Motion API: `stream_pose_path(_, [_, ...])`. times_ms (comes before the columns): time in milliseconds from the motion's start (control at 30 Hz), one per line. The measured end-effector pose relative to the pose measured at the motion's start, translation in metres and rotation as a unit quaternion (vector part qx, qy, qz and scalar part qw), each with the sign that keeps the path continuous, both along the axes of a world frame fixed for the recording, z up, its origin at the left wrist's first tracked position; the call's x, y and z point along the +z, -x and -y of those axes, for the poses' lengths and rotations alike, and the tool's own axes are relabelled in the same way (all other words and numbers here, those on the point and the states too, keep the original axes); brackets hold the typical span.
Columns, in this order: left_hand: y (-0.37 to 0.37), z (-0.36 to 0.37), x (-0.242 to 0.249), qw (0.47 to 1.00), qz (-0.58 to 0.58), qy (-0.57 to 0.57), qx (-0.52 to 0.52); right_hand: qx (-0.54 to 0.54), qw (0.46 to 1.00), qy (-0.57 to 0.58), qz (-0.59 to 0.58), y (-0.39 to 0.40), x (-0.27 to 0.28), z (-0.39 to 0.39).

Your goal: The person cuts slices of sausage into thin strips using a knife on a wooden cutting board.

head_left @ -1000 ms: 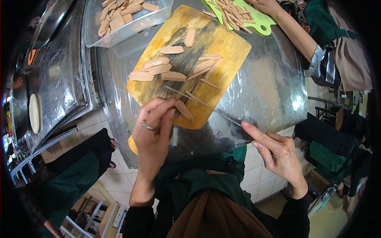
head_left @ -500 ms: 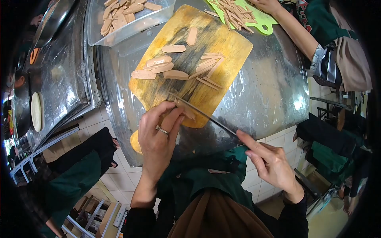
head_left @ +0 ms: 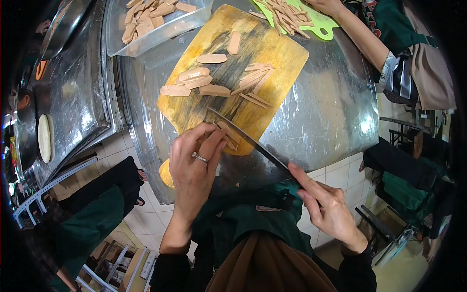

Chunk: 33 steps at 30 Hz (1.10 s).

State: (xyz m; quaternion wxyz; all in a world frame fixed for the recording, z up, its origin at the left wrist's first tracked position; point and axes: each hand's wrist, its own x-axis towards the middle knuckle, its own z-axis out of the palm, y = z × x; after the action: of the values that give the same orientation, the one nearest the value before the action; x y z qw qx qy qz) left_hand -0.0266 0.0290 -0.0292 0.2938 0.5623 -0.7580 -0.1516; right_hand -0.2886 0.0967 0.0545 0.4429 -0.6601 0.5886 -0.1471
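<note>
My left hand (head_left: 194, 158), a ring on one finger, presses its fingertips on a pinkish-brown sausage piece (head_left: 228, 136) at the near end of a wooden cutting board (head_left: 284, 53). In my right hand (head_left: 328, 204) is the handle of a long kitchen knife (head_left: 253, 142). Its blade runs diagonally over the board, just beside the held piece and my left fingertips. Farther up the board lie several thick sausage slices (head_left: 215, 90) and a cluster of thin sausage strips (head_left: 255, 78). My left fingers partly hide the held piece.
A clear plastic tub (head_left: 165, 33) of sausage slices stands at the back left. Another person's hand (head_left: 328, 6) is by a green cutting board (head_left: 325, 33) heaped with strips. The board rests on a shiny plastic-covered table (head_left: 335, 107). Dough (head_left: 44, 138) lies on the left counter.
The knife has moved slightly to the right and its blade has tilted, showing more of its face. Thin strips now show more plainly by my left fingertips. My left hand stays in place.
</note>
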Motion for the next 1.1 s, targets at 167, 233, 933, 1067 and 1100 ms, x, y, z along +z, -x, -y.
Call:
stream_pose_path(167, [-0.001, 0.001, -0.003, 1.0, 0.005, 0.002, 0.0, -0.002, 1.0, -0.013, -0.019, -0.01, -0.001, -0.008])
stream_pose_path(233, [0.0, 0.001, -0.003, 1.0, 0.004, 0.005, 0.002, -0.003, 1.0, -0.009, -0.025, -0.012, -0.001, -0.01])
stream_pose_path(933, [0.0, 0.0, -0.006, 0.999, 0.031, 0.013, 0.008, -0.001, 0.995, -0.063, -0.079, -0.036, 0.016, -0.018])
stream_pose_path(1067, [0.001, 0.001, -0.007, 0.999, 0.037, 0.022, 0.006, 0.0, 0.994, -0.064, -0.091, -0.043, 0.011, -0.015])
stream_pose_path(1100, [0.001, 0.001, -0.007, 0.999, 0.037, 0.022, 0.004, 0.0, 0.994, -0.058, -0.092, -0.045, 0.007, -0.012])
